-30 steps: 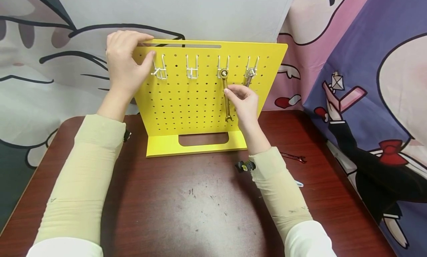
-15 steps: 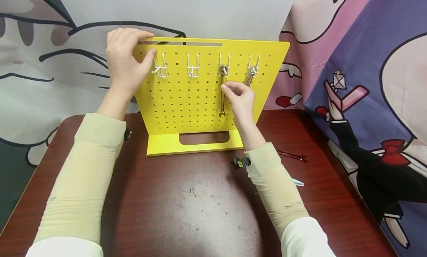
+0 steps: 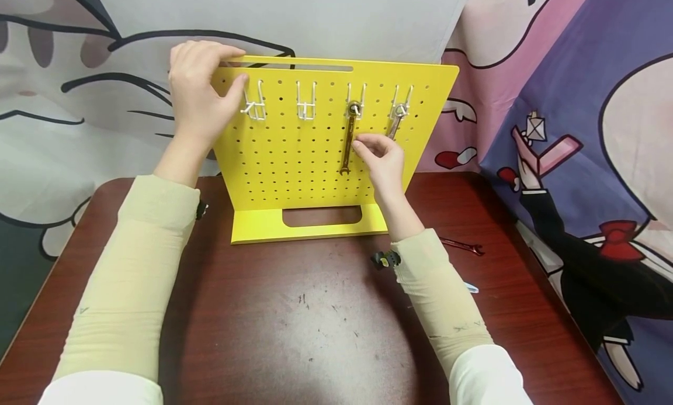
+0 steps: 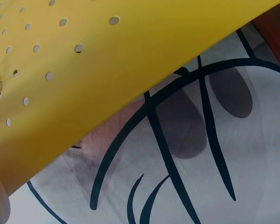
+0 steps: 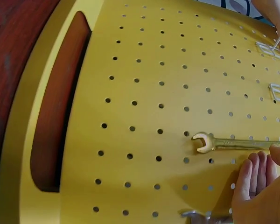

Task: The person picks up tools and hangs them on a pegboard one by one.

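Note:
My left hand [image 3: 202, 92] grips the top left corner of a yellow pegboard [image 3: 294, 177], thumb in front and fingers over the slotted top edge. A combination wrench [image 3: 349, 139] hangs by its ring end from the third white hook, open end down and slanting left. Just right of its shank is my right hand [image 3: 386, 159], thumb and forefinger close together beside it. In the right wrist view the thumb overlaps the wrench's upper part, with the other fingers loosely extended under it. A second wrench [image 3: 395, 124] hangs on the rightmost hook, partly hidden behind my right hand.
Two white hooks [image 3: 306, 107] on the board's left half carry nothing. Another wrench [image 3: 462, 245] lies on the brown table [image 3: 294, 311] at the right, near a pale blue-white object [image 3: 471, 287] partly covered by my sleeve. Printed cloth hangs behind.
The wrench's ring has settled onto the third hook and its lower end has swung left. My right fingers have come off its shank to the right. The left hand keeps its hold.

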Action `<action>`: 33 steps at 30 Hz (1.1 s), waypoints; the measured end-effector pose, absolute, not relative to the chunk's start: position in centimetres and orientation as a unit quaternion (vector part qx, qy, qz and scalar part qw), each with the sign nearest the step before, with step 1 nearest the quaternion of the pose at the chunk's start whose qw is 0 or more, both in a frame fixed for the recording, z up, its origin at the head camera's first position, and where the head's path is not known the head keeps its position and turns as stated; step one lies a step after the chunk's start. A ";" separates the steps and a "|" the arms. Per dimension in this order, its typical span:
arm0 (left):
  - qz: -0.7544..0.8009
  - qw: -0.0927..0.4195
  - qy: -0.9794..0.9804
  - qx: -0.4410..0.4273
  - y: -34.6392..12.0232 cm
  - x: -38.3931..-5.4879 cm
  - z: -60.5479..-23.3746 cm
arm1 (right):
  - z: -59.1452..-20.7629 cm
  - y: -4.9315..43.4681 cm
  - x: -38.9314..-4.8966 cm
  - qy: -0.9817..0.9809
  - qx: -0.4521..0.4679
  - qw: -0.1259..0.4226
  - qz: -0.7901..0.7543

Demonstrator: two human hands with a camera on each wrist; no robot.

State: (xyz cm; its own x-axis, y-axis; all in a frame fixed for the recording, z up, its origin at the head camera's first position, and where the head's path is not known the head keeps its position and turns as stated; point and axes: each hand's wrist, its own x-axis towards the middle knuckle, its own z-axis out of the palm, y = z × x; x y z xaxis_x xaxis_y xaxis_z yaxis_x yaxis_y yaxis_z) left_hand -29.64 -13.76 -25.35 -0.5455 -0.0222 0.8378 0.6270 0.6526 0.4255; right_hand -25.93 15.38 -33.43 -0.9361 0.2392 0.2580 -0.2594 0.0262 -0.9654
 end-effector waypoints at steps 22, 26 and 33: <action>-0.363 0.444 -0.796 -0.195 -13.8 -29.4 -25.3 | -36.1 23.9 -21.0 -0.770 0.008 0.182 0.611; -0.361 0.446 -0.794 -0.197 -13.8 -29.4 -25.3 | -36.7 26.1 -20.0 -0.810 0.007 0.171 0.560; -0.366 0.442 -0.795 -0.195 -13.8 -29.5 -25.2 | -38.2 29.6 -18.7 -0.886 0.027 0.161 0.434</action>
